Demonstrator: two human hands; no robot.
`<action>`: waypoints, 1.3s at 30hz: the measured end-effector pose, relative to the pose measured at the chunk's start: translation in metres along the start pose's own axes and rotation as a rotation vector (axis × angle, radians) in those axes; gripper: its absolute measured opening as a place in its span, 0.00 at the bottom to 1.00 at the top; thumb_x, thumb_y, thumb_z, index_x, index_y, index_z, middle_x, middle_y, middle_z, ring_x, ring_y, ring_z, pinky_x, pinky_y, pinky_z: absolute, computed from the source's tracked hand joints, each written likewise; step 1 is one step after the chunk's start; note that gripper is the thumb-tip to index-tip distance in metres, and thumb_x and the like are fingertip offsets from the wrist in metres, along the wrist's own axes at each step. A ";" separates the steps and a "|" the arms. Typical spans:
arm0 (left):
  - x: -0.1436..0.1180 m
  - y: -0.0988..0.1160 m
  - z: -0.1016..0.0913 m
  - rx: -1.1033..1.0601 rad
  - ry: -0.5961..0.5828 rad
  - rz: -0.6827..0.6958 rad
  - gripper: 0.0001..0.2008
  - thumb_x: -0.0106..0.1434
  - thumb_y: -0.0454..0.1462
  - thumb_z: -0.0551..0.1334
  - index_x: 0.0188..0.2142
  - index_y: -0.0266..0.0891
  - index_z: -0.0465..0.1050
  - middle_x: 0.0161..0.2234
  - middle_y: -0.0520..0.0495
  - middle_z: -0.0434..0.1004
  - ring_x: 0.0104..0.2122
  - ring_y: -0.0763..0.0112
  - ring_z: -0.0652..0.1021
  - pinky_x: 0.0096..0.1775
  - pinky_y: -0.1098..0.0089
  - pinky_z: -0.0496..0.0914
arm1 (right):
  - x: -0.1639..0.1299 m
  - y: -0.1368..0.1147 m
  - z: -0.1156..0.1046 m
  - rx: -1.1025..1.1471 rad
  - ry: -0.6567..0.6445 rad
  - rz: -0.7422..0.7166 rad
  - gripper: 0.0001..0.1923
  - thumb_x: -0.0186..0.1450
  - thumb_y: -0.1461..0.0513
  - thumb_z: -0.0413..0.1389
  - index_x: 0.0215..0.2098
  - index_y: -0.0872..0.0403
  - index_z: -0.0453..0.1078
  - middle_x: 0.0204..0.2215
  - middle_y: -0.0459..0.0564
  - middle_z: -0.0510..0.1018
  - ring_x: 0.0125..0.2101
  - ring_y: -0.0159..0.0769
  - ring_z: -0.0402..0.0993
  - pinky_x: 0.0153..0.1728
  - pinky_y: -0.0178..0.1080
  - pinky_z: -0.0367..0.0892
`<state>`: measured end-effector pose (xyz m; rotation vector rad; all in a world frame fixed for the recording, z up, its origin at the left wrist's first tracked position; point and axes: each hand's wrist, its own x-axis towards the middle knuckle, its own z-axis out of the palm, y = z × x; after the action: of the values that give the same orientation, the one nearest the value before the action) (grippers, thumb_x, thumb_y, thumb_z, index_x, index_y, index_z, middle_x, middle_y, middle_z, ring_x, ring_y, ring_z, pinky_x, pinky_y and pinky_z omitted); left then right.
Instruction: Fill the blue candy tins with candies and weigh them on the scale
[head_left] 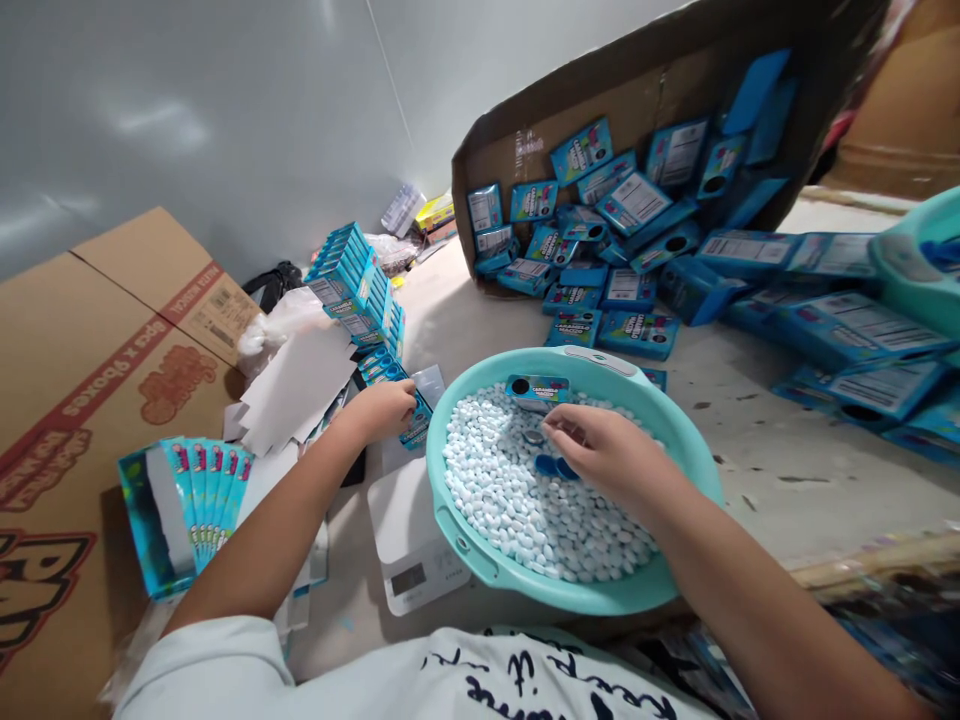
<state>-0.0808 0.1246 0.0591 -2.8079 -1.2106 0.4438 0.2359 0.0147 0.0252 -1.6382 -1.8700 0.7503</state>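
A teal plastic basin point(679, 430) full of small white candy tablets point(510, 500) sits in front of me. My right hand point(600, 455) rests inside it on the tablets, fingers curled over a small blue scoop point(556, 466). A small blue candy box point(536, 390) lies on the tablets just beyond that hand. My left hand point(381, 408) reaches left of the basin and grips a small blue box point(416, 425) at the near end of a row of stacked blue boxes point(356, 285).
A white digital scale point(409, 545) sits partly under the basin's left rim. A brown carton point(82, 400) stands at left with a pack of blue boxes point(199, 500) beside it. A tipped cardboard box point(637, 90) spills several blue boxes point(637, 230) at the back. Another teal basin point(926, 255) is at right.
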 end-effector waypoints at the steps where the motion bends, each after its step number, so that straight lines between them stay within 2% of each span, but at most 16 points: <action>1: 0.001 0.001 -0.001 0.000 -0.010 0.000 0.09 0.59 0.30 0.60 0.27 0.36 0.79 0.40 0.40 0.78 0.30 0.66 0.76 0.37 0.66 0.71 | 0.000 0.000 0.000 -0.001 0.003 -0.003 0.14 0.67 0.56 0.49 0.34 0.52 0.75 0.30 0.51 0.81 0.29 0.38 0.74 0.26 0.36 0.59; 8: 0.001 -0.002 -0.011 -0.011 -0.022 0.015 0.11 0.60 0.31 0.58 0.29 0.39 0.81 0.42 0.44 0.78 0.30 0.70 0.75 0.36 0.69 0.70 | -0.001 -0.002 -0.002 0.010 -0.005 0.000 0.14 0.67 0.55 0.50 0.34 0.52 0.75 0.30 0.51 0.81 0.28 0.38 0.73 0.26 0.36 0.58; 14: -0.003 -0.002 -0.007 -0.011 -0.005 0.014 0.13 0.61 0.32 0.56 0.27 0.39 0.80 0.41 0.43 0.79 0.31 0.70 0.75 0.36 0.70 0.70 | -0.001 -0.003 -0.002 0.007 -0.028 0.026 0.14 0.67 0.56 0.49 0.35 0.52 0.74 0.31 0.52 0.81 0.30 0.39 0.74 0.28 0.37 0.59; 22: 0.003 -0.001 -0.007 -0.022 -0.021 0.011 0.09 0.57 0.32 0.59 0.25 0.38 0.79 0.38 0.41 0.79 0.29 0.68 0.76 0.36 0.68 0.70 | 0.000 0.000 0.000 0.008 0.011 -0.015 0.13 0.66 0.56 0.50 0.33 0.51 0.74 0.30 0.51 0.81 0.30 0.39 0.74 0.26 0.36 0.58; 27: 0.005 -0.001 -0.011 -0.052 -0.041 -0.005 0.09 0.55 0.31 0.60 0.24 0.39 0.79 0.37 0.43 0.79 0.30 0.67 0.77 0.36 0.67 0.69 | -0.002 -0.003 -0.002 0.006 -0.015 0.014 0.14 0.67 0.55 0.49 0.34 0.51 0.75 0.30 0.52 0.81 0.28 0.39 0.73 0.26 0.37 0.58; 32: 0.003 0.004 -0.012 -0.110 -0.015 -0.133 0.11 0.59 0.35 0.58 0.28 0.39 0.81 0.39 0.42 0.80 0.35 0.64 0.78 0.37 0.68 0.69 | -0.001 -0.002 -0.002 0.001 -0.028 0.016 0.13 0.67 0.56 0.49 0.34 0.51 0.74 0.32 0.51 0.82 0.30 0.39 0.75 0.27 0.37 0.59; 39: 0.010 0.016 -0.012 -0.242 -0.042 -0.477 0.10 0.58 0.39 0.59 0.24 0.39 0.77 0.25 0.45 0.78 0.27 0.64 0.75 0.27 0.68 0.61 | 0.000 0.001 0.000 -0.015 -0.027 0.013 0.14 0.68 0.55 0.49 0.34 0.51 0.74 0.31 0.51 0.82 0.30 0.39 0.74 0.27 0.37 0.59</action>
<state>-0.0596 0.1220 0.0655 -2.5573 -1.9893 0.3408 0.2366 0.0149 0.0246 -1.6590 -1.8900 0.7689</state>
